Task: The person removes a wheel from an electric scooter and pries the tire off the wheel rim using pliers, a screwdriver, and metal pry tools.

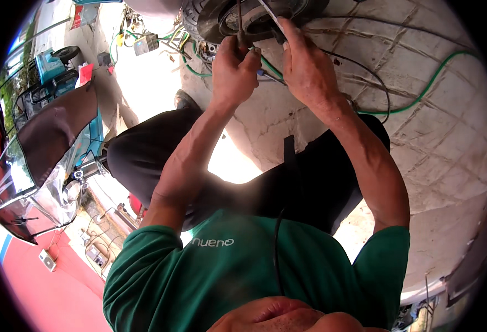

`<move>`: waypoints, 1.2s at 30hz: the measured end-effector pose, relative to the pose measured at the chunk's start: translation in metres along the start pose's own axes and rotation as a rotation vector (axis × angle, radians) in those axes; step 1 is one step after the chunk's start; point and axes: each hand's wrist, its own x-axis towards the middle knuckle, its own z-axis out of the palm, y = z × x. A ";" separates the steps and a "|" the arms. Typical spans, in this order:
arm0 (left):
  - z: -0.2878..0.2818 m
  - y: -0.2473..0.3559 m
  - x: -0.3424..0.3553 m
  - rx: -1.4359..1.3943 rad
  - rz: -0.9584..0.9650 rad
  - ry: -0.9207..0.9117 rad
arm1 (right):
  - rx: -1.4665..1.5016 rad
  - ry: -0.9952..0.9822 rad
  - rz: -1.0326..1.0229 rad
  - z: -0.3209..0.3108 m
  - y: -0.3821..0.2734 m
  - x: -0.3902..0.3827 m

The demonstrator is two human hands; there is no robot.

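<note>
Head view: paved floor (420, 135), green hose (438, 83) across it. Tyre (207, 25) at top edge, beyond knees. Left hand (234, 72) closed around dark rod (240, 19), right hand (311, 73) gripping pale bar (269, 11), both over tyre. Work looks unfinished; amount left, cannot tell.

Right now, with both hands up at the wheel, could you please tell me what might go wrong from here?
The dark rod in the left hand or the pale rod in the right hand might slip at the wheel. The hands are close together, so a slipping rod could strike the other one. The green hose and black cable on the ground could catch a foot.
</note>
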 end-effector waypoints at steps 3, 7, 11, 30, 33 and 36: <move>-0.006 0.001 0.001 0.146 0.029 -0.064 | 0.008 0.198 -0.135 0.025 0.014 -0.004; -0.015 -0.026 0.004 0.310 0.161 -0.024 | 0.082 0.165 -0.059 0.042 0.003 -0.016; -0.016 0.015 0.003 0.179 -0.164 -0.100 | 0.136 -0.010 0.132 0.004 -0.022 -0.008; 0.045 -0.108 0.038 0.225 0.437 0.294 | 0.206 -0.102 -0.017 -0.029 -0.008 0.010; 0.052 -0.103 0.036 0.115 0.518 0.329 | 0.171 -0.211 0.095 -0.040 -0.014 0.014; 0.051 -0.094 0.029 0.130 0.346 0.254 | 0.237 -0.251 0.142 -0.045 -0.025 0.017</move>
